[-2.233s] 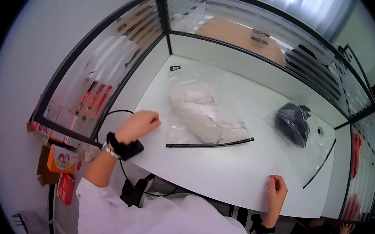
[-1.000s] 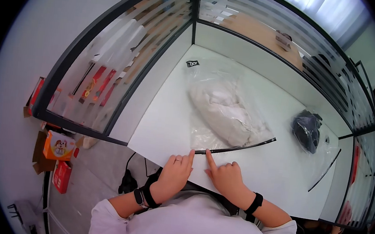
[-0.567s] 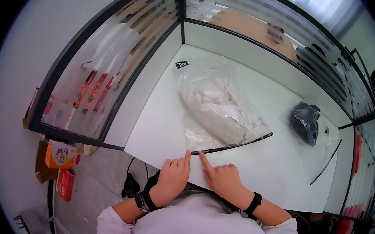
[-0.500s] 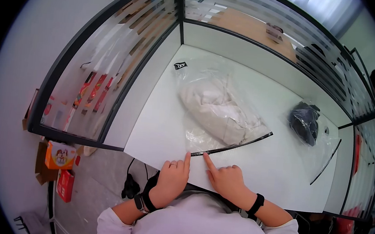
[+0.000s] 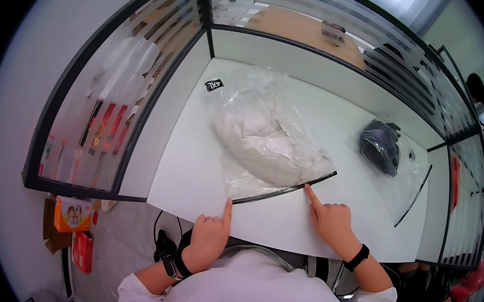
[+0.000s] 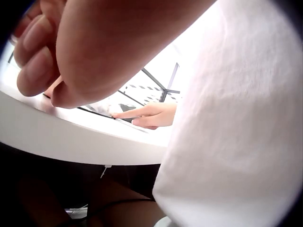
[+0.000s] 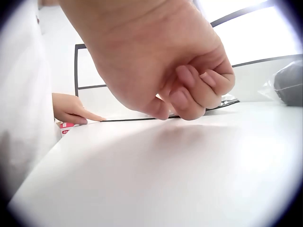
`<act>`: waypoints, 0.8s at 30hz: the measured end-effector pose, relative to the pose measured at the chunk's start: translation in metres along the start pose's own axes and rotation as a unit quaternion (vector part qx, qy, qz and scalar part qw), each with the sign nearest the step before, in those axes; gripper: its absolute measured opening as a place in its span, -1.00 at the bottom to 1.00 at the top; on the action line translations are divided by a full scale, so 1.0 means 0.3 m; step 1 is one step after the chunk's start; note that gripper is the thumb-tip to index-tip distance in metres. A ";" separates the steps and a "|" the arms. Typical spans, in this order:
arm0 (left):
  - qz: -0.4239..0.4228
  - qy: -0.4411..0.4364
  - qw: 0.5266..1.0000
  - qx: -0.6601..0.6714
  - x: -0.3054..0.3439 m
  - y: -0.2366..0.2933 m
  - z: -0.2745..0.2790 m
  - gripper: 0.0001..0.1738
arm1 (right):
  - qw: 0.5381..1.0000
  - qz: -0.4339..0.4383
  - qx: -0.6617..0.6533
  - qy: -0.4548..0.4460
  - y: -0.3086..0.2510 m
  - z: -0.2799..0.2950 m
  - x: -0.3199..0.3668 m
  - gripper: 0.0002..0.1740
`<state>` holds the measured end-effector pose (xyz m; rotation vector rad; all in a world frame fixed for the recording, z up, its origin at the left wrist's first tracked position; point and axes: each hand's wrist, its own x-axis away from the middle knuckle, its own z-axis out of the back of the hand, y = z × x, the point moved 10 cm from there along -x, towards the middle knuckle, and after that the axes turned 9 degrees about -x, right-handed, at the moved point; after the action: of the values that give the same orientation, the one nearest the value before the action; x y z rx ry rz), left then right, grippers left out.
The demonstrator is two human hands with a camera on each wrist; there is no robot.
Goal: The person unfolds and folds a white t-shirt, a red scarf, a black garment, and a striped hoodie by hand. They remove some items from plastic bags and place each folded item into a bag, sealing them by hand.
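Head cam: L hand (image 5: 206, 241), R hand (image 5: 334, 219) press index tips on zip strip (image 5: 282, 190), gripping nothing; R slid rightward.

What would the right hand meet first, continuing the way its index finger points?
The black zip strip of the clear bag; the right hand seems to touch it with its fingertip. Beyond lies the white garment.

White desk (image 5: 195, 164) fills centre frame. At right, a second clear bag (image 5: 403, 188) holding a dark garment (image 5: 379, 147) lies on it. Striped glass partition (image 5: 114, 99) borders left and top. Orange box (image 5: 72, 215) and red box (image 5: 83, 252) sit lower left.
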<state>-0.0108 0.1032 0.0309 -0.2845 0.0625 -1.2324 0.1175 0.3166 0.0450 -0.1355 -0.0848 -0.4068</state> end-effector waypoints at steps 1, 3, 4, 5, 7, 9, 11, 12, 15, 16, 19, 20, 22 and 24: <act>-0.003 0.002 1.000 -0.001 0.000 0.001 0.003 -0.13 | 1.000 -0.014 0.008 0.002 0.035 -0.001 0.003 -0.30; -0.006 0.005 1.000 -0.012 0.002 0.001 0.009 -0.13 | 0.999 -0.046 0.021 0.021 0.135 0.021 0.002 -0.33; -0.009 0.007 1.000 -0.013 0.005 0.004 0.010 -0.13 | 0.996 -0.073 0.033 0.039 0.198 0.033 0.014 -0.36; -0.006 0.002 1.000 -0.015 0.005 0.001 0.005 -0.12 | 0.996 -0.077 0.034 0.042 0.262 0.015 0.034 -0.36; 0.009 -0.006 1.000 -0.018 0.001 -0.021 0.012 -0.25 | 0.978 -0.165 0.073 0.109 0.415 0.037 0.074 -0.40; 0.009 0.044 0.998 0.046 -0.022 -0.086 0.054 -0.43 | 0.971 -0.198 0.040 0.125 0.441 0.090 0.137 -0.43; 0.013 0.089 0.970 0.228 -0.065 -0.214 0.114 -0.79 | 0.956 -0.247 -0.061 0.146 0.430 0.148 0.224 -0.48; 0.021 0.076 0.960 0.267 -0.104 -0.277 0.161 -0.85 | 0.942 -0.267 -0.128 0.159 0.407 0.151 0.265 -0.50; 0.055 0.225 0.944 0.236 -0.263 -0.414 0.359 -0.89 | 0.922 -0.292 -0.193 0.165 0.386 0.077 0.358 -0.61; 0.053 0.254 0.939 0.224 -0.343 -0.451 0.391 -0.90 | 0.909 -0.316 -0.208 0.177 0.403 0.038 0.391 -0.67; 0.050 0.313 0.934 0.164 -0.655 -0.549 0.433 -0.77 | 0.875 -0.356 -0.242 0.223 0.423 -0.020 0.465 -0.76; 0.064 0.320 0.934 0.142 -0.776 -0.584 0.403 -0.67 | 0.855 -0.373 -0.260 0.251 0.432 -0.032 0.492 -0.80; 0.124 0.266 0.953 0.079 -0.992 -0.644 0.304 -0.44 | 0.814 -0.373 -0.306 0.325 0.445 -0.074 0.521 -0.83; 0.191 0.036 0.973 0.123 -1.103 -0.697 0.153 -0.43 | 0.814 -0.372 -0.232 0.381 0.418 -0.059 0.524 -0.85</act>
<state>-0.3051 0.3583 0.0920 -0.0079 0.0245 -0.8550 0.3124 0.3669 0.0304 -0.4178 0.7954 -1.2433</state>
